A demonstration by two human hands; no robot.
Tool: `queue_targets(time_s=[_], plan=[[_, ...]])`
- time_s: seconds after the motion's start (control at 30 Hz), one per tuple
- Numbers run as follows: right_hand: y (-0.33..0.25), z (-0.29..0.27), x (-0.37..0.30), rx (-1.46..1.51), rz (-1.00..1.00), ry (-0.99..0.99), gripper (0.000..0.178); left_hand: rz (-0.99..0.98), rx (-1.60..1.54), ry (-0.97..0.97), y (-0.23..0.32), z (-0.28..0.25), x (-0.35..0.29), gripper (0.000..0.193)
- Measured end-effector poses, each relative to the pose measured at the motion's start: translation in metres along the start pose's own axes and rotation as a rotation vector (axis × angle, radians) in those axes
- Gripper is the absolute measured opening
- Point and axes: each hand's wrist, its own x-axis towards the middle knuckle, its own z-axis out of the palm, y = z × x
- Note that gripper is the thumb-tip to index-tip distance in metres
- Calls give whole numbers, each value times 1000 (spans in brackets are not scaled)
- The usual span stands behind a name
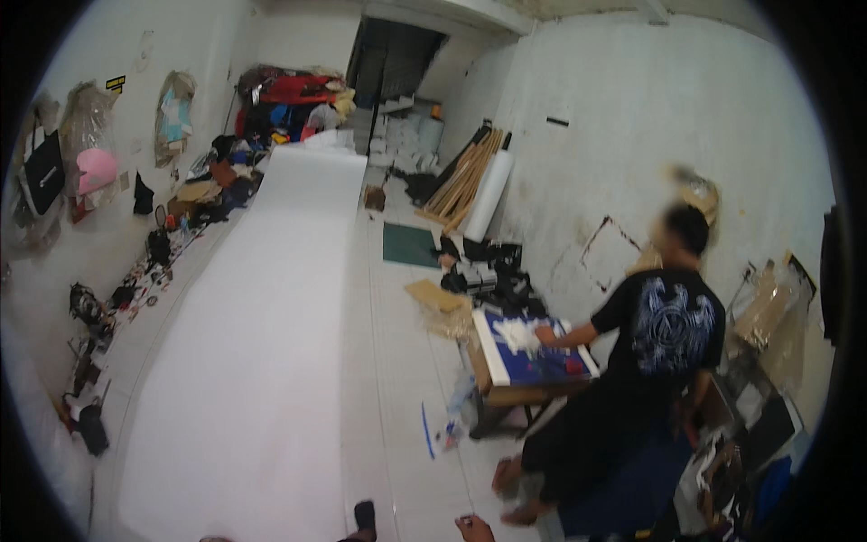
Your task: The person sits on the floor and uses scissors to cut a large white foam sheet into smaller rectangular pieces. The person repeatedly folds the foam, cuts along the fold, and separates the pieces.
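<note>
A long white sheet [244, 361] runs along the floor from the lower edge toward the far end, where it meets a white roll [318, 163]. My right hand [474, 529] shows at the lower edge, right of the sheet, over the tiles. Its fingers are curled, with a small dark thing at them that I cannot make out. Only a sliver of skin, perhaps my left hand [217, 539], peeks in over the sheet's near end; no fingers can be told there. Between them, a black sock-like shape [364, 516] stands at the sheet's right edge.
A person in black [664, 334] sits at right, one hand on a low table [533, 395] with a blue-and-white frame. Clutter [163, 248] lines the left wall. Wooden bars [465, 181] and a white roll [489, 194] lean on the right wall. A green mat [409, 245] lies mid-floor.
</note>
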Motion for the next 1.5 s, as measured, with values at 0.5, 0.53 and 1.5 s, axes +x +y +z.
queue_targets(time_s=[0.5,0.53,1.5], plan=[[-88,-32,355,-105,307,-249,43,568,-474,352,672,-423,229,45],[-97,-32,394,-108,310,-274,43,523,-452,379,678,-431,258,46],[-525,-17,1418,-217,352,-448,35,329,-745,722,1138,-1145,871,34]])
